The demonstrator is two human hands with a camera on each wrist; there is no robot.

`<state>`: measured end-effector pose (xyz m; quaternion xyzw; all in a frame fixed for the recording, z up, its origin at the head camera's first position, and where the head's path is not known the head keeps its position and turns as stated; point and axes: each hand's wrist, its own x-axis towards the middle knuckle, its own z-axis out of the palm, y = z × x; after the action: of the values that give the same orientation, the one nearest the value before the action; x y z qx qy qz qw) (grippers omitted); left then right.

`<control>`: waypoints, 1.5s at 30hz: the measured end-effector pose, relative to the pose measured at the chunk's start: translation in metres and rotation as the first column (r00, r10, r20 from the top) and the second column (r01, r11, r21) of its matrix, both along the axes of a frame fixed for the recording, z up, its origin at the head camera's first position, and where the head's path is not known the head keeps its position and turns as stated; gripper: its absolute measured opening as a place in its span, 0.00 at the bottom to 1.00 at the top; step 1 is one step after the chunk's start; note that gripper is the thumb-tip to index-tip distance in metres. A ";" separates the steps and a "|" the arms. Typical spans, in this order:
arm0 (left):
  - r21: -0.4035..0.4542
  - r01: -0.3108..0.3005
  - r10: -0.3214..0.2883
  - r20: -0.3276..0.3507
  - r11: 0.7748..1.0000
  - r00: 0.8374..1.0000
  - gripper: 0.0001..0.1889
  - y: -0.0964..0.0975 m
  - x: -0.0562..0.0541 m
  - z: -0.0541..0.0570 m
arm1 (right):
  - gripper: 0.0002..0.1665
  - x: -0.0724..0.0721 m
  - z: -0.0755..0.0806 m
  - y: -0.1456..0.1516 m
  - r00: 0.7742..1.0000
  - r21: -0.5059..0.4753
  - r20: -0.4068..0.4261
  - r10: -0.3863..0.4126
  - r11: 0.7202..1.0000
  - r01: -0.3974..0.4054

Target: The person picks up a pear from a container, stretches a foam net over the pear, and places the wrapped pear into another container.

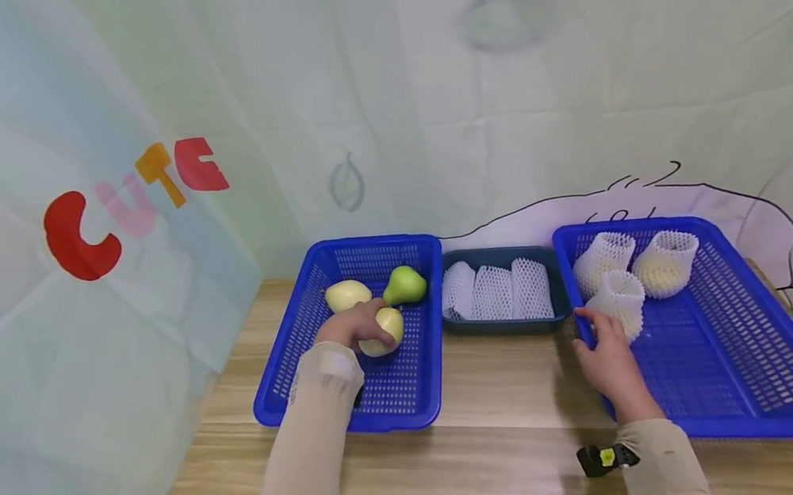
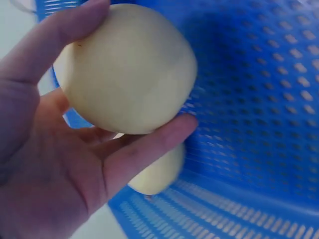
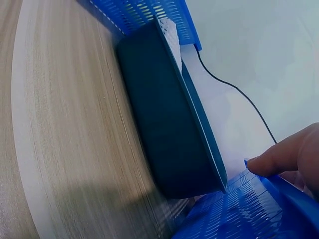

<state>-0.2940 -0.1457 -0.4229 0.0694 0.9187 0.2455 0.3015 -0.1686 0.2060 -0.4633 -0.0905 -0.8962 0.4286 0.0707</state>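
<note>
My left hand (image 1: pixel 357 325) is inside the left blue basket (image 1: pixel 265 410), gripping a round pale-yellow pear (image 2: pixel 132 69) between thumb and fingers. Behind that hand lies another pale-yellow pear (image 1: pixel 347 294); its stem end shows below my fingers in the left wrist view. A green pear (image 1: pixel 406 285) sits at the basket's right side. My right hand (image 1: pixel 611 358) rests at the left rim of the right blue basket (image 1: pixel 704 393), fingertips touching the rim. Beside these fingers stands a pear in a white foam net (image 1: pixel 620 305).
Between the baskets, a dark green tray (image 3: pixel 164 114) holds several flat white foam nets (image 1: pixel 494 292). Two more netted fruits (image 1: pixel 604 259) stand at the back of the right basket. Beneath is a wooden table (image 1: pixel 500 429); a printed cloth (image 1: pixel 380 82) hangs behind.
</note>
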 end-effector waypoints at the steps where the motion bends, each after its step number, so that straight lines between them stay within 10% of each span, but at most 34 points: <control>1: 0.042 0.005 -0.004 -0.012 0.999 1.000 0.41 0.001 0.000 0.002 | 0.27 0.000 0.000 0.000 1.000 0.000 -0.003 -0.002 1.000 0.002; 11: 0.299 -0.008 0.064 -0.179 0.954 0.982 0.43 0.023 0.010 0.024 | 0.27 0.001 0.002 -0.002 1.000 0.002 -0.013 -0.005 1.000 0.005; 23: 0.636 -0.100 0.301 -0.216 0.765 0.929 0.40 0.088 0.047 0.043 | 0.27 -0.001 0.006 -0.001 1.000 -0.005 -0.012 -0.001 1.000 0.001; 34: 0.659 -0.118 0.371 -0.257 0.742 0.893 0.40 0.136 0.069 0.026 | 0.27 -0.002 0.001 -0.001 1.000 -0.007 -0.006 -0.003 1.000 0.003; 45: 0.733 -0.129 0.448 -0.258 0.668 0.856 0.41 0.158 0.083 0.004 | 0.27 -0.003 0.001 0.000 1.000 -0.003 -0.003 -0.001 1.000 0.001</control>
<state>-0.2108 0.0127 -0.4194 0.0774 0.7997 0.5954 0.0056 -0.1711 0.2059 -0.4621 -0.0907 -0.8954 0.4300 0.0721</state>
